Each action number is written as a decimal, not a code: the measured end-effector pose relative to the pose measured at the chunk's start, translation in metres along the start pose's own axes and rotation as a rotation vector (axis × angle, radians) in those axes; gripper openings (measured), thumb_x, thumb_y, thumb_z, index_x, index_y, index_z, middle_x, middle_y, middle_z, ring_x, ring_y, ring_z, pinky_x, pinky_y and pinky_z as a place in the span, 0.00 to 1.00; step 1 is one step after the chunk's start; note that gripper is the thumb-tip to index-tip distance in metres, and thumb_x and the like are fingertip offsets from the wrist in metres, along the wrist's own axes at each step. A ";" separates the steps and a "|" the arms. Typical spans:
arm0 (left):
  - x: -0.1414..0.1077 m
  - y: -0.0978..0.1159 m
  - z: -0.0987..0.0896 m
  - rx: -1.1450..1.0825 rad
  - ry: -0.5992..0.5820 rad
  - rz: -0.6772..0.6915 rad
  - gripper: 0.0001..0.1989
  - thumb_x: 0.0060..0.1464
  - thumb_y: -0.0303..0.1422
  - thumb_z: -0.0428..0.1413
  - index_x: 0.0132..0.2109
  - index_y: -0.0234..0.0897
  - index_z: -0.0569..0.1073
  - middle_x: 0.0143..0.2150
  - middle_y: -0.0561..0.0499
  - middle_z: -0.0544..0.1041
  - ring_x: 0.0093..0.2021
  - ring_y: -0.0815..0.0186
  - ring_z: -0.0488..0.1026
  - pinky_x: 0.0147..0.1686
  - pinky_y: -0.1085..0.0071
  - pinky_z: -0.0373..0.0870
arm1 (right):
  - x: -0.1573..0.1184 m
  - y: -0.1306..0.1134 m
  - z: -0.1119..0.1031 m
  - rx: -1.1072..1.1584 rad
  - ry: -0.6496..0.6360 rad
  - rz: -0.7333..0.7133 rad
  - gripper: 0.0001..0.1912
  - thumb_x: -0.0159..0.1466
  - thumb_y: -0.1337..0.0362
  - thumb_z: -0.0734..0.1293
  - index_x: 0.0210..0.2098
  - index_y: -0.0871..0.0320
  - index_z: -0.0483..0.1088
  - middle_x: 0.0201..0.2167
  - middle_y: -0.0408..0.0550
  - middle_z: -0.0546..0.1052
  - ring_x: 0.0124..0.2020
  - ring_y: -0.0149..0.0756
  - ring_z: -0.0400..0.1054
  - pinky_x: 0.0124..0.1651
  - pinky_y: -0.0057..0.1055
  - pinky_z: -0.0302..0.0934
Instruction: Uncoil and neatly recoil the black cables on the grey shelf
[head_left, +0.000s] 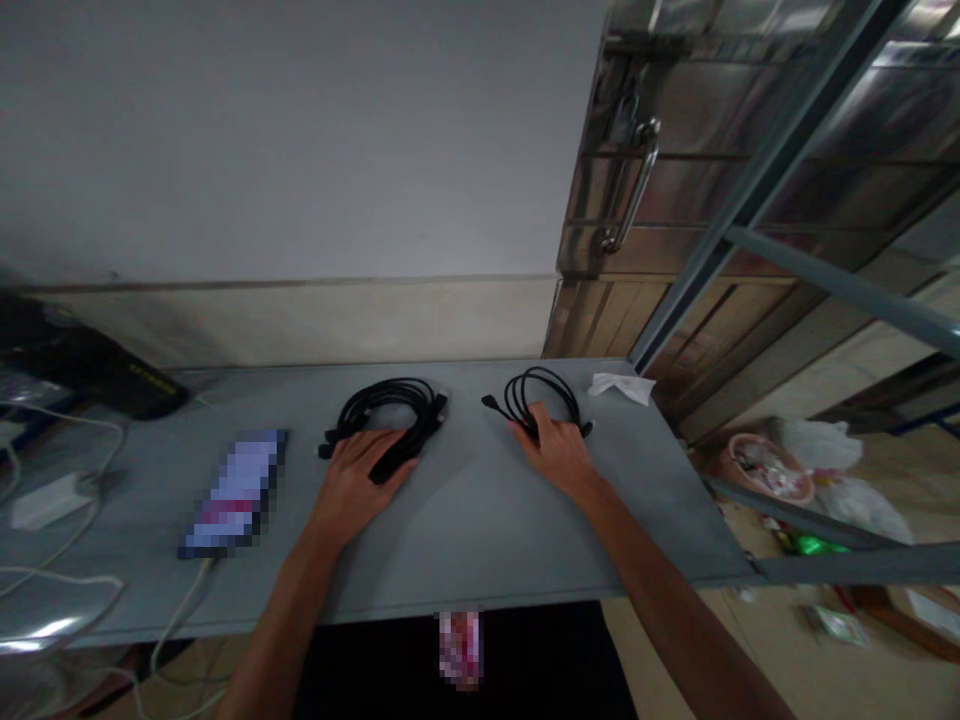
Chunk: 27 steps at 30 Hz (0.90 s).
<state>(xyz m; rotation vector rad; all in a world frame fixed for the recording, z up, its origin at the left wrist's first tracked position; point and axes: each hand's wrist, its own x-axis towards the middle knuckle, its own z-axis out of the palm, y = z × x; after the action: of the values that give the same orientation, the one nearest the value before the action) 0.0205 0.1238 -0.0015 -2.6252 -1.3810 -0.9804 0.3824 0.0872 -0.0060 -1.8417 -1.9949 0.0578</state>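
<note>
On the grey tabletop [480,520] lie two coiled black cables. My left hand [354,490] is closed around the near side of the thicker coil [421,430], its thumb at the right of the bundle and its fingers partly hidden. Plug ends show at both sides of that coil. To the right, my right hand [559,455] grips the near edge of a smaller, thinner cable coil [571,398]. One connector [490,402] of this cable sticks out to the left. Both coils rest on the table, apart from each other.
A phone [236,492] with a cord, a white adapter [52,502] and a black object [97,360] are on the left. Crumpled white paper [622,387] lies at the back right. A grey metal frame [780,130] rises beside the table; a pink basket [765,468] stands below.
</note>
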 end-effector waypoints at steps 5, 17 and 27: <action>0.005 0.010 -0.006 0.027 0.022 0.009 0.21 0.69 0.46 0.65 0.64 0.47 0.81 0.58 0.42 0.85 0.60 0.43 0.81 0.65 0.44 0.73 | -0.001 -0.001 -0.002 0.093 0.027 -0.011 0.13 0.81 0.55 0.62 0.56 0.56 0.68 0.37 0.51 0.88 0.38 0.47 0.86 0.38 0.34 0.69; 0.072 0.128 0.029 -0.851 -0.233 -0.162 0.24 0.75 0.51 0.58 0.66 0.44 0.81 0.63 0.41 0.86 0.64 0.48 0.82 0.68 0.48 0.76 | -0.003 -0.003 -0.007 0.234 0.100 -0.076 0.14 0.82 0.60 0.58 0.61 0.58 0.68 0.42 0.54 0.88 0.40 0.45 0.86 0.42 0.34 0.74; 0.111 0.138 0.068 -1.408 -0.082 -0.601 0.28 0.56 0.47 0.76 0.58 0.39 0.87 0.53 0.42 0.90 0.54 0.50 0.85 0.59 0.54 0.80 | -0.001 -0.005 -0.003 0.360 0.123 -0.224 0.20 0.84 0.57 0.60 0.70 0.56 0.68 0.58 0.59 0.86 0.55 0.50 0.85 0.56 0.42 0.79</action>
<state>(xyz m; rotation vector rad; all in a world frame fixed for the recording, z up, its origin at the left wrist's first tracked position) 0.2055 0.1416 0.0394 -2.9180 -2.0163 -2.7797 0.3785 0.0851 -0.0014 -1.3609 -1.9429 0.2174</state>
